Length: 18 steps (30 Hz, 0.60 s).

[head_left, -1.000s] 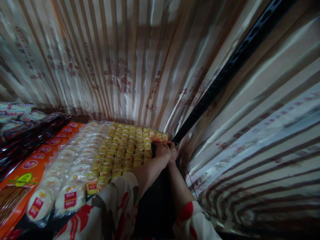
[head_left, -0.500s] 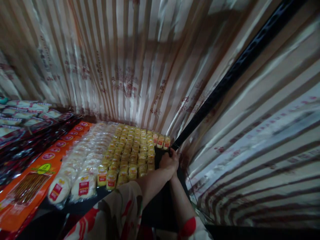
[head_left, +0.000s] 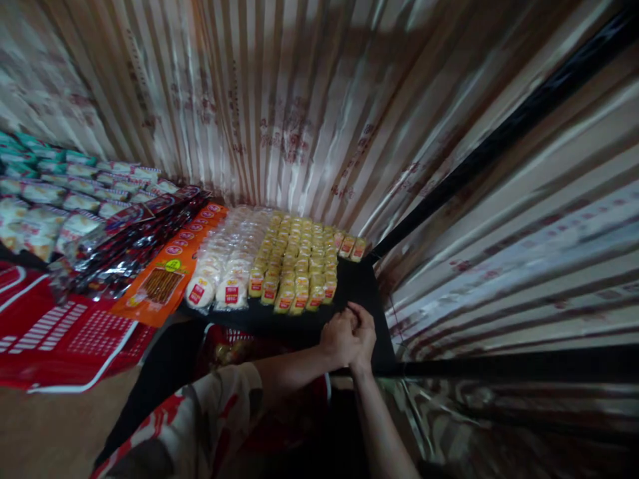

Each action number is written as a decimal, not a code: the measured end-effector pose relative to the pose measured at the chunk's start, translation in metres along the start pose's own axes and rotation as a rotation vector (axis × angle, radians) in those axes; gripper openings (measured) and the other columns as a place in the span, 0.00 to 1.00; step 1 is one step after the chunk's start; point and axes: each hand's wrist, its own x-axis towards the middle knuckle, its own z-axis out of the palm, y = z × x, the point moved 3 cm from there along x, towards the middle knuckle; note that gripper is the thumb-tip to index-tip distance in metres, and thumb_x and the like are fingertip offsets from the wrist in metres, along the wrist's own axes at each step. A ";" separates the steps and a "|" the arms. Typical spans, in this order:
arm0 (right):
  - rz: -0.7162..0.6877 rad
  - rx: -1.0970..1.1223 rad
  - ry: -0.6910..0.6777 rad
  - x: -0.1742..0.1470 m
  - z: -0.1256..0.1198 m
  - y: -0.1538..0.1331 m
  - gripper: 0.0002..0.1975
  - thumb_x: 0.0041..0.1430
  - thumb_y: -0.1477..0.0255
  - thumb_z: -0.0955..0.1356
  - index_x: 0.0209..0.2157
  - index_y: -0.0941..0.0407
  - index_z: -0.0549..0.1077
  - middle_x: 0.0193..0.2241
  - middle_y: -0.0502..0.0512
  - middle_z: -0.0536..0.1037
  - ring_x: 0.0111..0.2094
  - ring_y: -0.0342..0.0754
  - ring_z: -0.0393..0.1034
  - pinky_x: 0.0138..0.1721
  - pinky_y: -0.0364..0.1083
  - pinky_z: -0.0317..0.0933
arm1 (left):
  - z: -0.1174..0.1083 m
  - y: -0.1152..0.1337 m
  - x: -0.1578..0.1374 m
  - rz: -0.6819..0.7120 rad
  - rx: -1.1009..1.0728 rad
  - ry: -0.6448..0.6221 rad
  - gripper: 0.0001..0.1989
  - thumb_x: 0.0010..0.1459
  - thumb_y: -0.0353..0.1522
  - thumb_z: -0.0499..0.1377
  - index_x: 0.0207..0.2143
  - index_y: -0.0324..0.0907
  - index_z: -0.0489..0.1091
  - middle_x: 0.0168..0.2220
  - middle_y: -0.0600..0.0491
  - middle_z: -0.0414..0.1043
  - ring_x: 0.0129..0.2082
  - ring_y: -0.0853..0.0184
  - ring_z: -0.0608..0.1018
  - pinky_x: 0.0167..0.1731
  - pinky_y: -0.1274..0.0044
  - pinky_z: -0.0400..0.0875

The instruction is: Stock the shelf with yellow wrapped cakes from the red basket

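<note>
The left hand (head_left: 339, 338) and the right hand (head_left: 365, 339) meet above the near right part of the black worktop (head_left: 364, 283), pressed against each other with their fingers curled inward. The grip of each looks mostly closed, but the fingers overlap (the dim light does not help), so I cannot tell whether anything is tucked between them.

The small yellow packets (head_left: 294, 263), nearest to the hands, stand in close rows on the worktop, ahead of them and to the left; the front ones show red labels. The hands are apart from these rows. At the far right corner of the block, three orange-tinted packets (head_left: 351, 248) sit side by side, just beside the lower end of a black pole (head_left: 474, 163).

Left of the yellow rows come two rows of round white packages (head_left: 230, 293) in clear wrap, then an orange packet (head_left: 167, 283) with brown sticks showing through its window, then dark glossy packets (head_left: 132, 236). White packets (head_left: 74, 193) and green packets (head_left: 42, 156) lie farther left. A red basket (head_left: 107, 336) with a white handle is at the lower left, and a striped curtain (head_left: 299, 80) hangs behind everything.
</note>
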 end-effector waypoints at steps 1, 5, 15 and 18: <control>0.011 0.030 -0.011 -0.014 -0.001 -0.006 0.19 0.46 0.68 0.59 0.39 0.59 0.71 0.38 0.60 0.71 0.41 0.51 0.66 0.47 0.52 0.60 | -0.007 -0.005 -0.016 0.004 0.046 -0.003 0.11 0.50 0.27 0.52 0.37 0.43 0.69 0.39 0.44 0.70 0.44 0.54 0.71 0.48 0.64 0.64; 0.034 0.139 -0.097 -0.072 0.002 -0.024 0.16 0.46 0.71 0.59 0.37 0.57 0.72 0.38 0.59 0.71 0.39 0.50 0.68 0.45 0.51 0.62 | -0.030 -0.025 -0.076 0.065 0.148 -0.013 0.11 0.51 0.30 0.51 0.37 0.42 0.67 0.38 0.47 0.69 0.39 0.61 0.71 0.42 0.71 0.66; 0.052 -0.068 -0.818 -0.162 0.084 -0.030 0.17 0.51 0.76 0.58 0.39 0.57 0.73 0.42 0.60 0.75 0.45 0.49 0.68 0.49 0.47 0.59 | -0.089 -0.125 -0.141 -0.316 0.053 0.085 0.13 0.53 0.35 0.53 0.41 0.40 0.67 0.43 0.46 0.71 0.43 0.61 0.72 0.46 0.73 0.62; 0.044 -0.257 -0.978 -0.162 0.115 -0.023 0.19 0.54 0.79 0.56 0.41 0.58 0.74 0.44 0.60 0.75 0.46 0.48 0.69 0.49 0.45 0.58 | -0.100 -0.162 -0.131 -0.506 -0.139 0.209 0.08 0.50 0.32 0.57 0.35 0.42 0.69 0.42 0.47 0.73 0.46 0.61 0.72 0.50 0.74 0.60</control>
